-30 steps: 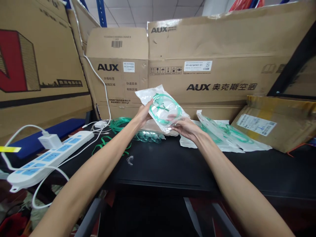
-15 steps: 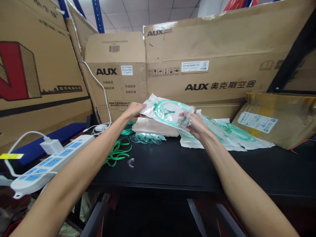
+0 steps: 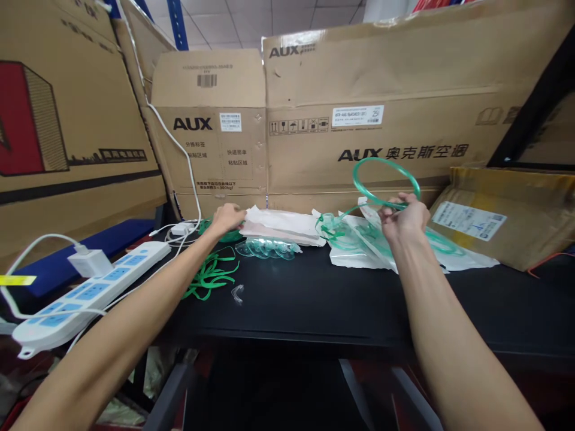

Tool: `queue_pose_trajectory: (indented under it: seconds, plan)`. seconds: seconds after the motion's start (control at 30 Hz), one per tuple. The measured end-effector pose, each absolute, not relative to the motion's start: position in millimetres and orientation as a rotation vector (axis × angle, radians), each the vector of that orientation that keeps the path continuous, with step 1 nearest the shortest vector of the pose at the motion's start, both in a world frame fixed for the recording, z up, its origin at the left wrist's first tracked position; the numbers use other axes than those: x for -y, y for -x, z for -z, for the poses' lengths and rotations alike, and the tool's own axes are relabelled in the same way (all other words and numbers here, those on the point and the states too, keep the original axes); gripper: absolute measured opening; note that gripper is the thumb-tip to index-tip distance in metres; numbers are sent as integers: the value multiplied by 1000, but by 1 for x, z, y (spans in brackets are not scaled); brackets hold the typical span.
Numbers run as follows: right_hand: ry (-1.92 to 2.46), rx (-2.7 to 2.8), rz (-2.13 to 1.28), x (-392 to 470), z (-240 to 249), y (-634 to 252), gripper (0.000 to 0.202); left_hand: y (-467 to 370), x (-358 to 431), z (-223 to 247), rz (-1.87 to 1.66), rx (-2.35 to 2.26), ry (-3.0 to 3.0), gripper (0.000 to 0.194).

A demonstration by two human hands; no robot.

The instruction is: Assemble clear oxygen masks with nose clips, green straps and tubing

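Note:
My right hand (image 3: pixel 406 216) is closed around a coil of clear green tubing (image 3: pixel 387 161), raised above the pouches on the right. A strand runs from it down left to a tangled green piece (image 3: pixel 331 227). My left hand (image 3: pixel 228 219) is at the left end of a flat white pouch (image 3: pixel 283 220), its fingers closed on that edge; the fingertips are partly hidden. The pouch lies on a low stack. In front of the stack sits a row of clear green plastic pieces (image 3: pixel 265 248). More white and clear pouches with green tubing (image 3: pixel 359 254) lie below my right hand.
Loose green straps (image 3: pixel 209 275) and a small clear curved piece (image 3: pixel 238 293) lie on the black table (image 3: pixel 305 305). A white power strip (image 3: pixel 94 296) with cables is at left. Cardboard boxes (image 3: pixel 305 143) wall the back; a taped carton (image 3: pixel 498 221) stands right.
The green tubing has come out of the pouch that both hands held. My right hand has moved right with the coil; my left hand has lowered the pouch onto the stack.

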State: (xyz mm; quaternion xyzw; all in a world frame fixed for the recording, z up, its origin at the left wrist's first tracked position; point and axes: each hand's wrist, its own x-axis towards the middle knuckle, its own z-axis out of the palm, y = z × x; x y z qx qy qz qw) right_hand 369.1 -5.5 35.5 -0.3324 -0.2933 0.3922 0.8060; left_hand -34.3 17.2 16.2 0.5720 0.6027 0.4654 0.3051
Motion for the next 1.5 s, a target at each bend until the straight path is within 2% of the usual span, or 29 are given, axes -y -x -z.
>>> queue_pose_trajectory:
  seconds: [0.17,0.37,0.57,0.67,0.83,0.93,1.2,1.37,1.5]
  plan:
    - [685,441,-818,6,-38,-373,35,11,-3,-23,-981,-1568,-2087,59]
    - [593,428,-799,10,-41,-385,31,-26,-10,-28,-453,-1478,-2341,55]
    - [538,495,-816,7,-40,-387,27,-51,-30,-28,-228,-1636,-2309,44]
    - [525,517,-825,7,-40,-384,25,-58,-37,-32,-229,-1626,-2296,44]
    - [516,556,-842,15,-44,-375,21,-66,-42,-34,-376,-1524,-2282,58]
    - [508,608,-860,24,-50,-366,18,-71,-42,-32,-484,-1467,-2276,59]
    - [517,762,-979,60,-74,-309,34,-73,8,-47,-857,-1152,-2379,56]
    - [513,834,-1058,88,-95,-274,42,-77,66,-63,-738,-765,-2461,70]
    - [547,893,-1106,115,-105,-276,39,-81,94,-62,-583,-713,-2583,52]
